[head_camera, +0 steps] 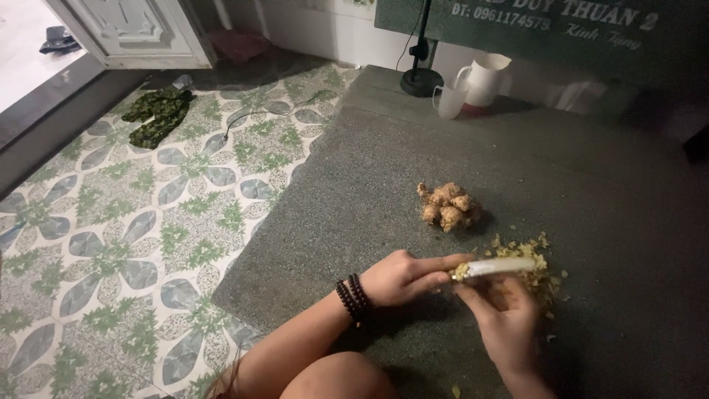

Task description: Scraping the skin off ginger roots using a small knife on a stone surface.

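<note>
Both hands meet low in the head view, over a dark green speckled stone slab (384,177) that sits raised above a tiled floor (111,222) patterned with green leaves and grey petals. The left hand (402,277), with dark bead bracelets (353,299) at its wrist, is closed around the handle end of a knife (495,267), whose pale blade points to the right with bits of chopped stuff stuck near its base. The right hand (506,314) lies under the blade with its fingers curled up against it; whether it grips the blade or only wipes along it cannot be told. Just behind the blade, on the slab, is a small heap of yellowish chopped pieces (533,266), with loose crumbs scattered round it. A knobbly piece of ginger root (448,207) rests on the slab a little further off, apart from both hands. At the far edge stand a white jug (487,80) and a white cup (450,100) beside a black round stand base (421,80). A camouflage cloth (156,114) lies on the floor near the door.
</note>
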